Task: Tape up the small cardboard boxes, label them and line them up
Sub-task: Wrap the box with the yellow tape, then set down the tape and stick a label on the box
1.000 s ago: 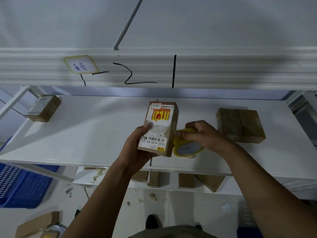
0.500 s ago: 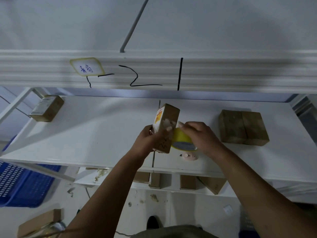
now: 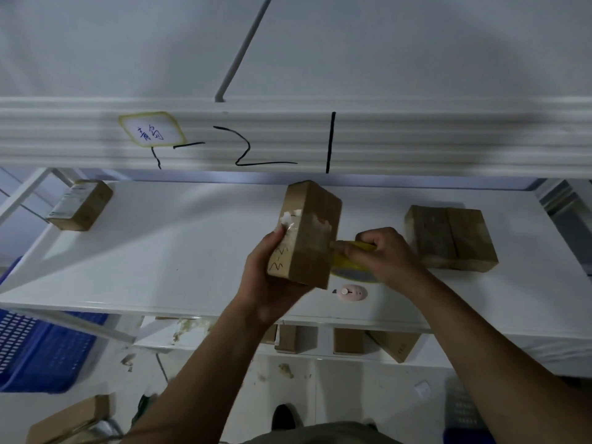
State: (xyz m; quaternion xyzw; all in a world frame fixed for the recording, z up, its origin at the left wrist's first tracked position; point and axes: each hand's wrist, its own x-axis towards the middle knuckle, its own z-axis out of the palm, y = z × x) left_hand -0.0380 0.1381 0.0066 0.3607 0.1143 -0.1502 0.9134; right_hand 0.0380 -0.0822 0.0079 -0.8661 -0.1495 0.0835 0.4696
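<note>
My left hand (image 3: 269, 277) grips a small cardboard box (image 3: 312, 238) from below and holds it upright above the white shelf (image 3: 160, 251). The box shows torn white paper scraps and pen squiggles on its left face. My right hand (image 3: 386, 253) holds a yellow tape roll (image 3: 350, 265) against the box's right side. Two more boxes (image 3: 450, 237) sit side by side on the shelf to the right. Another labelled box (image 3: 80, 205) rests at the shelf's far left.
A small pink cutter (image 3: 350, 292) lies on the shelf near its front edge, under my hands. Several boxes (image 3: 349, 341) stand on a lower shelf. A blue crate (image 3: 41, 347) is at the lower left, with a cardboard box (image 3: 70, 418) on the floor.
My left hand has turned the box, so its printed label faces away and the plain sides show. My right hand has moved the tape roll to the box's right side.
</note>
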